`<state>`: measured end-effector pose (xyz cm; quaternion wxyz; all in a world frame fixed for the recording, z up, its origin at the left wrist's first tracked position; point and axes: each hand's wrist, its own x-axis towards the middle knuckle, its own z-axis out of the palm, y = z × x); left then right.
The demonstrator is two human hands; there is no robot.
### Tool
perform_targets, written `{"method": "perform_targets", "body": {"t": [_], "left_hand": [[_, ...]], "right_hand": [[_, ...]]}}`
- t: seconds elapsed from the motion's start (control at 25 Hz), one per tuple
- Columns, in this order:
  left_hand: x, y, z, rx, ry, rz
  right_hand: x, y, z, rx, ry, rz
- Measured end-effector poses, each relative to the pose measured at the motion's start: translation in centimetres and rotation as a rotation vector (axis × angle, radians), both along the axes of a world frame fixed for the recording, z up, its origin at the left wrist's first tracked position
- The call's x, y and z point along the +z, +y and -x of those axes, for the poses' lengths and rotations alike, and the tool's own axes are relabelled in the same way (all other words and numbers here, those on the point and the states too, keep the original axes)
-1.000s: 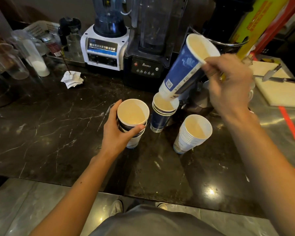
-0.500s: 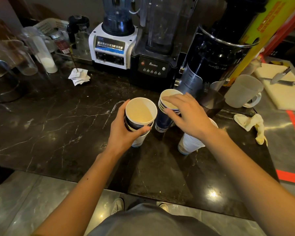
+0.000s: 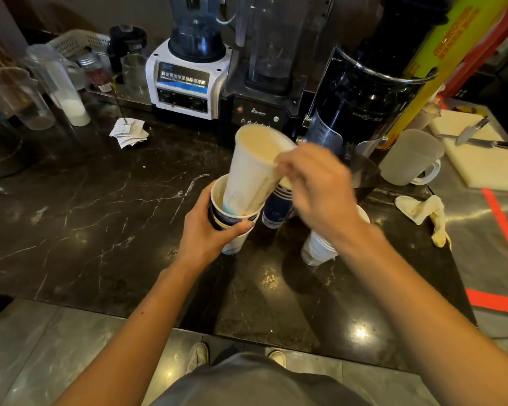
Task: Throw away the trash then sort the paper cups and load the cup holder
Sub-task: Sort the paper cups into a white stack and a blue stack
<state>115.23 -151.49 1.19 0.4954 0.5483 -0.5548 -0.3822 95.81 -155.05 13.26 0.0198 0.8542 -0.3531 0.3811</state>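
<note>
Two hands (image 3: 317, 186) (image 3: 206, 230), tapered white paper cup (image 3: 252, 174), marble counter (image 3: 85, 215)

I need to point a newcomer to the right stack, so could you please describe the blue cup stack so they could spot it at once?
Start at the black blender at the back of the dark counter. Straight in front of it stand three cup stacks; the blue stack is the middle one, partly behind the right hand. Unlike the white stack on its right, its walls are dark blue, and no hand holds it.

Dim; glare on counter (image 3: 359, 332); right hand (image 3: 320, 186) motion-blurred.
</note>
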Motion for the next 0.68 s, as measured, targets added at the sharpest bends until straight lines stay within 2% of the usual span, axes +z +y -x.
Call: {"method": "perform_targets", "body": {"t": [0.16, 0.28, 0.36, 0.52, 0.68], "left_hand": [[-0.3, 0.0, 0.0, 0.028, -0.016, 0.002], [-0.4, 0.0, 0.1, 0.041, -0.013, 0.012], [-0.6, 0.0, 0.2, 0.041, -0.018, 0.024], [-0.9, -0.1, 0.1, 0.046, -0.011, 0.037], [-1.1, 0.0, -0.2, 0.022, -0.003, 0.029]], "right_hand": [[3.9, 0.3, 5.8, -0.231, -0.221, 0.211], [4.3, 1.7, 10.2, -0.372, -0.165, 0.307], [3.2, 2.3, 12.6, -0.415, -0.081, 0.298], [-0.8, 3.4, 14.6, -0.389, 0.078, 0.102], [-4.6, 4.5, 13.6, -0.285, 0.410, -0.396]]}}
